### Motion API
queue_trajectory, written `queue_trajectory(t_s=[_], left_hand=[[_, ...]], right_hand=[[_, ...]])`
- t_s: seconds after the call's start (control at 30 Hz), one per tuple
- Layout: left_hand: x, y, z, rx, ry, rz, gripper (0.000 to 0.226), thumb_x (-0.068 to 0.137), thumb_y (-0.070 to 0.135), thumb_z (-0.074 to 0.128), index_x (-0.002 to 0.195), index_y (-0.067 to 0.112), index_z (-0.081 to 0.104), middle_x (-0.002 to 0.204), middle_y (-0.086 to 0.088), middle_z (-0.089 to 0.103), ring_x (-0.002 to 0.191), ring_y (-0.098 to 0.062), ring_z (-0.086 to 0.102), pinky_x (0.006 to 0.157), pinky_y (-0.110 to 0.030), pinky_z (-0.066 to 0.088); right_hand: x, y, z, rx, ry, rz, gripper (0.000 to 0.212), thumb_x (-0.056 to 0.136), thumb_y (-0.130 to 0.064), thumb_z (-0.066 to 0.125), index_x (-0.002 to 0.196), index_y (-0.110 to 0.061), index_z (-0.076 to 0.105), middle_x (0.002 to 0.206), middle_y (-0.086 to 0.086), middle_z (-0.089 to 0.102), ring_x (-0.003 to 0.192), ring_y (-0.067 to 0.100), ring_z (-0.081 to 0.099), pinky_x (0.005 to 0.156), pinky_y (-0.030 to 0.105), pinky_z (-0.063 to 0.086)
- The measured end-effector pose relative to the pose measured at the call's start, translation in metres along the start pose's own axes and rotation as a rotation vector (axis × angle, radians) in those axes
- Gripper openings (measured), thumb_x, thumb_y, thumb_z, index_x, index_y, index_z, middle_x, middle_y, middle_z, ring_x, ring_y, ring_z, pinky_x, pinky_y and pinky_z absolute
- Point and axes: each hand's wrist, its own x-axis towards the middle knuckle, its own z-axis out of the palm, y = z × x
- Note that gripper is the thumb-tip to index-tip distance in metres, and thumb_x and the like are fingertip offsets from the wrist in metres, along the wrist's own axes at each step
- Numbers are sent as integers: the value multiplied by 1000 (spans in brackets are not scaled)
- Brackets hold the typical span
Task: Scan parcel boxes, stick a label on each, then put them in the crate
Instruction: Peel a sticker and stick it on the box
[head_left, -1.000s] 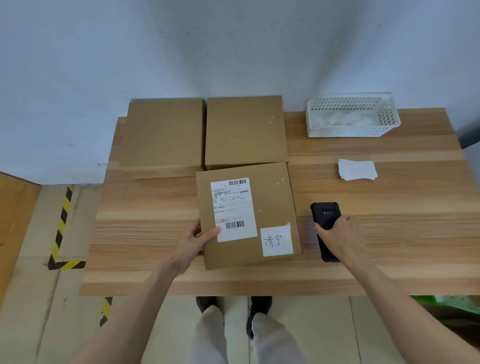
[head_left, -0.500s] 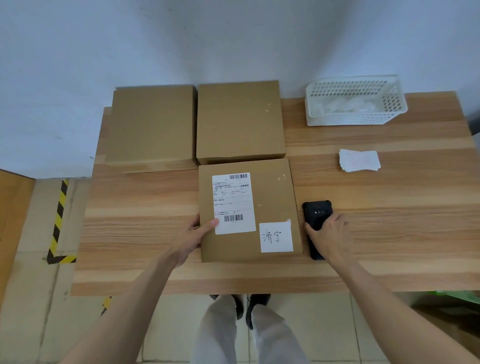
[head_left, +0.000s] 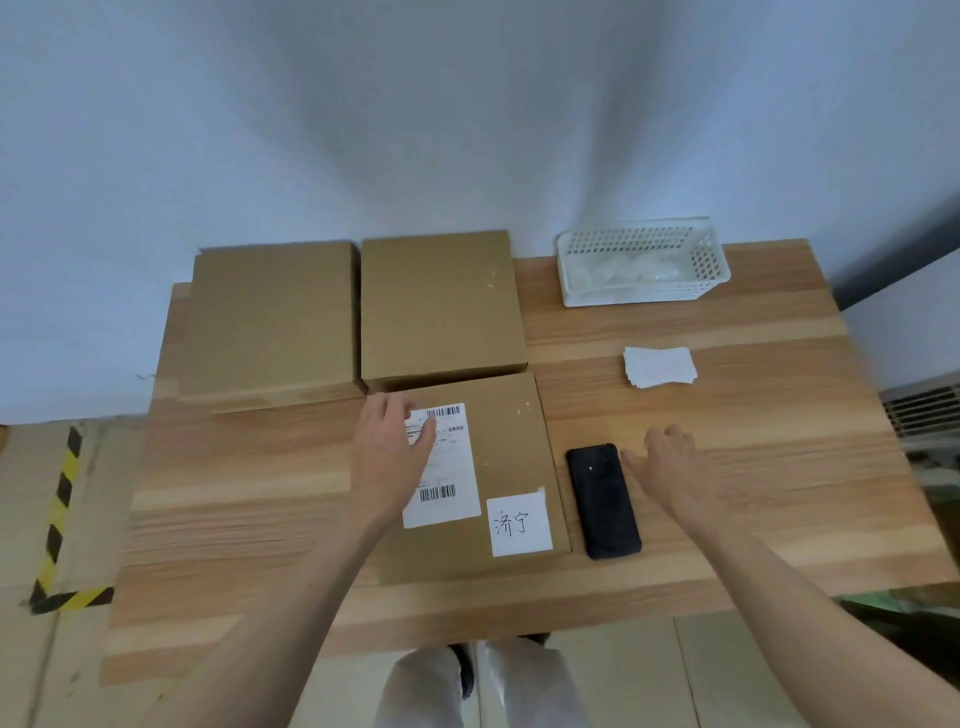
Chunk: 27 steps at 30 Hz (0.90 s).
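Head view: scanner (head_left: 602, 500) lies beside right hand (head_left: 667, 462).

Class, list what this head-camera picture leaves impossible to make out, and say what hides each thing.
- Shipping label text: too small and blurred, its left part covered by the left hand.
- Basket contents: pale blurred shapes behind its walls.
- Crate: none identifiable in the head view.
- Right hand fingers: motion-blurred.
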Motion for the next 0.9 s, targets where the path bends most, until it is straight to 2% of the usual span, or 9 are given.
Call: queue_trajectory(t_s=[0.13, 0.23, 0.33, 0.37, 0.43, 0.57, 0.73, 0.9], left_hand=[[20, 64, 47, 55, -184, 155, 18, 99, 35, 59, 107, 18, 59, 101, 10, 52, 88, -11, 53, 70, -29, 42], [35, 111, 97, 126, -279, 281, 24, 101, 37, 56, 115, 18, 61, 110, 8, 54, 103, -11, 53, 79, -30, 47], [50, 149, 150, 185, -315, 327, 29, 102, 37, 54, 121, 17, 64, 122, 2, 59, 117, -17, 52, 86, -33, 49], [55, 160, 167, 209, -326, 337, 29, 102, 36, 54, 121, 16, 65, 122, 1, 59, 119, -18, 52, 85, -34, 48], [64, 179, 197, 246, -347, 350, 29, 102, 34, 53, 121, 17, 66, 123, 0, 60, 119, -20, 53, 81, -35, 47], [77, 203, 240, 208, -345, 256, 30, 101, 32, 56, 124, 15, 65, 123, 0, 61, 117, -20, 54, 81, -37, 48], [93, 209, 266, 190, -340, 125, 35, 98, 32, 60, 128, 14, 60, 127, -4, 56, 122, -23, 50, 83, -36, 45], [106, 206, 278, 173, -360, 55, 38, 94, 32, 68, 126, 18, 54, 130, -2, 52, 124, -23, 46, 85, -37, 45]], right_hand=[[32, 20, -24, 50, -9, -39, 31, 101, -33, 53, 109, -6, 64, 113, 10, 58, 108, 29, 54, 81, 40, 47], [63, 40, -32, 74, 17, -80, 20, 99, -25, 54, 101, -7, 63, 107, 8, 59, 100, 28, 55, 70, 36, 42], [95, 64, -36, 84, 38, -140, 17, 99, -18, 53, 88, -7, 58, 105, 11, 60, 98, 31, 55, 70, 36, 39], [105, 71, -37, 95, 42, -163, 17, 100, -18, 53, 89, -6, 59, 107, 12, 60, 100, 32, 54, 71, 37, 39], [123, 82, -40, 125, 58, -198, 19, 102, -21, 54, 104, -6, 66, 115, 11, 60, 108, 33, 54, 78, 39, 40], [153, 97, -38, 163, 55, -194, 27, 104, -28, 53, 122, -10, 61, 128, 9, 57, 120, 29, 52, 88, 41, 43], [175, 102, -32, 152, 17, -204, 33, 103, -33, 52, 127, -10, 56, 127, 10, 53, 119, 30, 51, 86, 45, 50], [188, 98, -21, 205, 13, -172, 36, 101, -34, 57, 126, -10, 50, 125, 9, 51, 115, 31, 52, 77, 38, 43]])
